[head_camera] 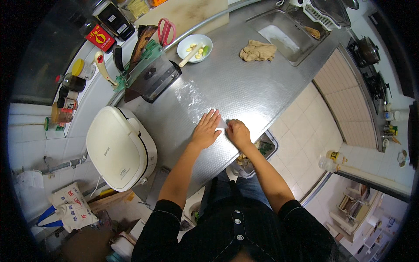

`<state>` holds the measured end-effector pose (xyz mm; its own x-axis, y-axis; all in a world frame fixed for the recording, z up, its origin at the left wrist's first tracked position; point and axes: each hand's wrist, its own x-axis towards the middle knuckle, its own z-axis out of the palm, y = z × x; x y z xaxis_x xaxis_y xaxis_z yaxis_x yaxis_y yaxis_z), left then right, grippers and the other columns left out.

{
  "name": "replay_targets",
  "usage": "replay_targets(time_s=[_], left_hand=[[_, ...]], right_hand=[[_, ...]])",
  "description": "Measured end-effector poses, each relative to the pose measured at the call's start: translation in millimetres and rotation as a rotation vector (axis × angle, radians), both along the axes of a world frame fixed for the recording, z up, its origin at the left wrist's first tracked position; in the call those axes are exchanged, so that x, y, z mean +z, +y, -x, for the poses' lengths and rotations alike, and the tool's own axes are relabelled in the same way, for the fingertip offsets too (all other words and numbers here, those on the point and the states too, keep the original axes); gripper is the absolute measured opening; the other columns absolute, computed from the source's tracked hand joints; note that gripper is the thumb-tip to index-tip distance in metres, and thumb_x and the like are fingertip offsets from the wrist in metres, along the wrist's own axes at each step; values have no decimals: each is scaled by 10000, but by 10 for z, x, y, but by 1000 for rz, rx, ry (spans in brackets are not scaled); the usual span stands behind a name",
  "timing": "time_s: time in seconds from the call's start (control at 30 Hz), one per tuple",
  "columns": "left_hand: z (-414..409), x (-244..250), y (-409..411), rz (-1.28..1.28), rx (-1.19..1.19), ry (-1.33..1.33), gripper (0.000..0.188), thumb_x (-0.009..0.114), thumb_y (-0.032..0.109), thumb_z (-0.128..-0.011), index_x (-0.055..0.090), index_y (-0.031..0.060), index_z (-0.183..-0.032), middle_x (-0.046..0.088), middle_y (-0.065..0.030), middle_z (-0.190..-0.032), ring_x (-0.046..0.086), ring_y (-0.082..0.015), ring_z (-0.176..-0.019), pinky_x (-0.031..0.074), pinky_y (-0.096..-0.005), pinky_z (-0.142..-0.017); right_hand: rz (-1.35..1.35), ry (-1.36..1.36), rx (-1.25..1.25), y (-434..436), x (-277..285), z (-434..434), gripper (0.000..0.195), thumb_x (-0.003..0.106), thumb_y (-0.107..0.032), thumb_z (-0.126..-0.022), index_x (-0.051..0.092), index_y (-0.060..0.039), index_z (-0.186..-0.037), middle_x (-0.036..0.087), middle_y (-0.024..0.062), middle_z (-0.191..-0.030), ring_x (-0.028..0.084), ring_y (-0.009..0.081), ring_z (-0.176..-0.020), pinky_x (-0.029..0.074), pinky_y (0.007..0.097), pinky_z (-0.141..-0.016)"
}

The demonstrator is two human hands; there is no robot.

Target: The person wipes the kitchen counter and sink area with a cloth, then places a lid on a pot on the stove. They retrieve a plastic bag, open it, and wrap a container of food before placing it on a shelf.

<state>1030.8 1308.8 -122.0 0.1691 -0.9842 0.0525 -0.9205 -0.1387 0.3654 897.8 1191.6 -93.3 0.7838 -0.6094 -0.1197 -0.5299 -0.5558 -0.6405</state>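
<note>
A thin, wrinkled sheet of clear plastic (190,95), perhaps a bag, lies on the textured steel counter (248,85). My left hand (206,128) rests flat with its fingers extended, pressing the near end of the plastic against the metal. Close to its right, my right hand (238,132) has curled fingers around the plastic's corner, and a whitish translucent piece shows between the two hands. Farther back on the counter, a white bowl (184,46) holds peeled garlic cloves, a green piece and a pale wooden stick leaning over its rim.
A white Supor cooker (114,147) stands at left. Behind it, a knife rack (154,77) holds knives and red-handled scissors (167,31). A tan cloth (258,50) lies before the steel sink (281,36). Below the counter's edge sits a waste bin (274,140) with scraps.
</note>
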Motion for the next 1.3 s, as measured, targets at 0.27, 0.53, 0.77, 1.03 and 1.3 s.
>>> replay_targets(time_s=[0.27,0.53,0.77,1.03,1.3], left_hand=[[-31,-64,-22,18,72,139,434,457,156,-886,428,-3,-1289,293,-140,-1437,217,-290,-1352,175,-425,-1100],[42,128,19,204,281,16,509,595,172,-796,456,-9,-1251,303,-137,-1430,246,-333,-1329,209,-452,-1080],[64,-56,250,261,582,174,391,645,125,-743,583,113,-1129,510,-77,-1179,469,-284,-1062,363,-424,-909],[-55,-3,259,290,545,96,333,606,112,-780,611,114,-1112,575,-44,-996,501,-253,-979,387,-388,-857],[-121,-19,254,325,737,348,307,655,138,-764,578,56,-1050,589,-81,-993,536,-275,-925,392,-402,-848]], right_hand=[[76,-304,143,-87,233,-132,218,647,-54,-711,590,-36,-921,585,147,-877,551,314,-904,467,379,-758],[282,-337,447,-327,159,-260,201,654,-55,-696,676,-38,-896,621,93,-1029,560,259,-960,484,337,-808],[314,-384,552,-339,330,-297,137,654,-66,-706,675,-19,-833,633,90,-1025,571,256,-961,491,338,-803],[124,-376,556,-427,318,-487,508,689,7,-633,538,-47,-1114,586,131,-1049,530,302,-1017,465,361,-847],[49,-279,551,-560,-22,-711,348,680,-34,-699,554,-25,-1023,584,141,-890,563,298,-839,470,371,-753]])
